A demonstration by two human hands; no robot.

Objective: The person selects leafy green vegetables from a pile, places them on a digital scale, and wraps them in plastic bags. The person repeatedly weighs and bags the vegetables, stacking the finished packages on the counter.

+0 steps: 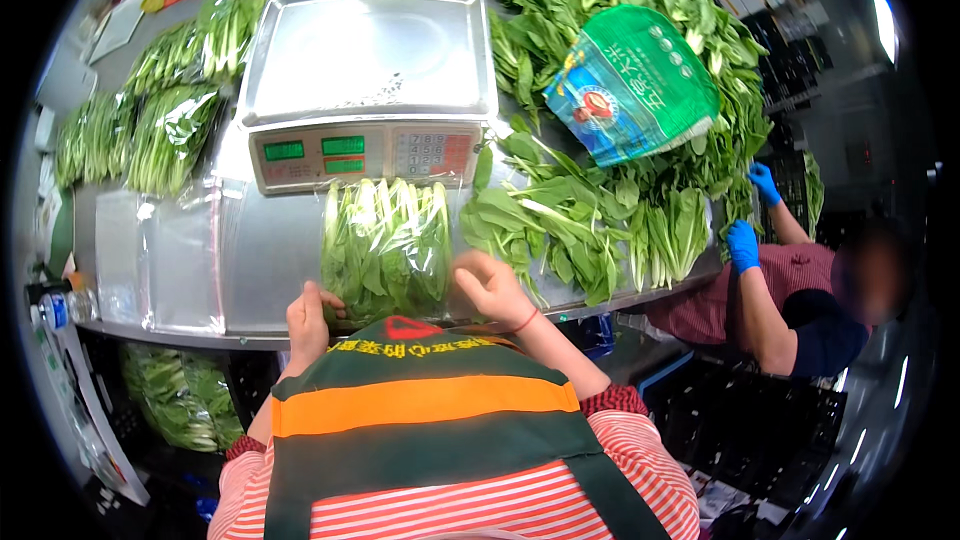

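Note:
A clear plastic bag of leafy greens (386, 240) lies flat before me, pale stems away from me and leaves towards my apron. My left hand (309, 319) is at its lower left edge, fingers bent in against the leaf end. At the bag's right edge, my right hand (491, 289) has its thumb and curled fingers close to the film; whether either hand pinches it is unclear. Just beyond the stems stands a digital weighing scale (367, 154) with lit green displays. Its steel pan (367, 52) carries only small dark specks.
Bagged greens (172, 131) lie at left, above flat clear bags (180, 262). Loose greens (555, 217) and a green printed sack (637, 82) cover the right side. A co-worker's blue-gloved hands (743, 246) are at the table's right edge. More bagged greens (180, 397) sit below left.

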